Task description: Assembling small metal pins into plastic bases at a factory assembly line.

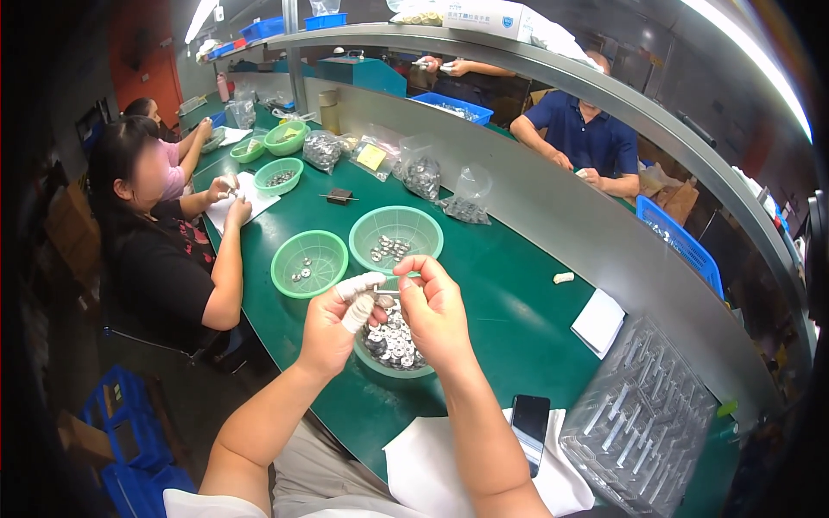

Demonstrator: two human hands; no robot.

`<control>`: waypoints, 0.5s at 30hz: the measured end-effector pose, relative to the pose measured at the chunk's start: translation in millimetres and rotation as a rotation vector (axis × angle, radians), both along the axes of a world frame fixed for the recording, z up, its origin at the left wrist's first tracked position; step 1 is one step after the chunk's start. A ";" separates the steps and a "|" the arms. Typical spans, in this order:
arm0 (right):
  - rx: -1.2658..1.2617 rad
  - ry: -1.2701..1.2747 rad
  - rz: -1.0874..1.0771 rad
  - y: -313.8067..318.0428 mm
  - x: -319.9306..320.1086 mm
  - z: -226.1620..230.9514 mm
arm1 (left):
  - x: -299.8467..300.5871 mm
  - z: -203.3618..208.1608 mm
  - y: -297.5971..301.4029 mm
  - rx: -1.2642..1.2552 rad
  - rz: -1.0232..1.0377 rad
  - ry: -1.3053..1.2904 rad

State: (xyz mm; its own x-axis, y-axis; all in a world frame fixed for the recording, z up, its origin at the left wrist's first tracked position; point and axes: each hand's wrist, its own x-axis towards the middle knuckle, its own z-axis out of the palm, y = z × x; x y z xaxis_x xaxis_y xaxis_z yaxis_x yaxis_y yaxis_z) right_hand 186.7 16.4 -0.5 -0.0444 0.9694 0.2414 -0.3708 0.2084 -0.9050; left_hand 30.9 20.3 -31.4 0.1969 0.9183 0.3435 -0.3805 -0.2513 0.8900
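Note:
My left hand (326, 324), with white wraps on the thumb and a finger, is closed on a small metal part (385, 300). The thumb and forefinger of my right hand (439, 321) pinch at the same part from the other side; a short, thin rod-like piece shows there, its exact kind too small to make out. Right below both hands stands a green basket (399, 374) heaped with small round metal parts (390, 342). Beyond it are two more green baskets, one at the left (278, 274) and one further back (439, 233), each with a few such parts.
A clear plastic tray stack (643, 414) stands at the right, near a phone (529, 423) on white sheets and a folded white paper (598, 321). Bags of metal parts (423, 175) line the back divider. A co-worker (177, 259) sits at the left; another (596, 129) works beyond the divider.

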 end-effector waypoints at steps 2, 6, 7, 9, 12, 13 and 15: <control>0.073 -0.150 -0.055 -1.4 -0.8 1.3 | -1.0 -0.2 0.7 0.063 0.016 0.041; 0.068 -0.357 -0.042 -4.4 3.9 5.7 | -16.8 7.1 7.8 0.464 0.210 0.546; 0.063 -0.354 -0.045 -5.4 4.6 7.8 | -19.3 8.1 8.8 0.635 0.299 0.777; 0.049 -0.399 0.000 -7.6 6.4 12.6 | -15.7 5.1 9.9 0.667 0.316 0.753; 0.117 -0.312 0.001 -3.7 0.4 1.5 | -13.8 2.6 9.9 0.679 0.339 0.706; 0.116 -0.312 -0.001 -4.1 0.8 1.9 | -13.4 2.1 9.9 0.657 0.343 0.683; 0.130 -0.320 0.040 -6.1 0.7 5.8 | -15.0 1.8 10.3 0.619 0.296 0.689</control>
State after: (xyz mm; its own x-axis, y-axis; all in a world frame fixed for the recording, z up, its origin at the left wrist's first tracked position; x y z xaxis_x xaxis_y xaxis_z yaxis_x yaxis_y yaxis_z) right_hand 187.4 10.3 5.3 -0.1747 0.9276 0.3301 -0.0830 0.3202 -0.9437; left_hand 15.9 30.6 -29.6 0.3262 0.6589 0.6779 0.3283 -0.7514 0.5723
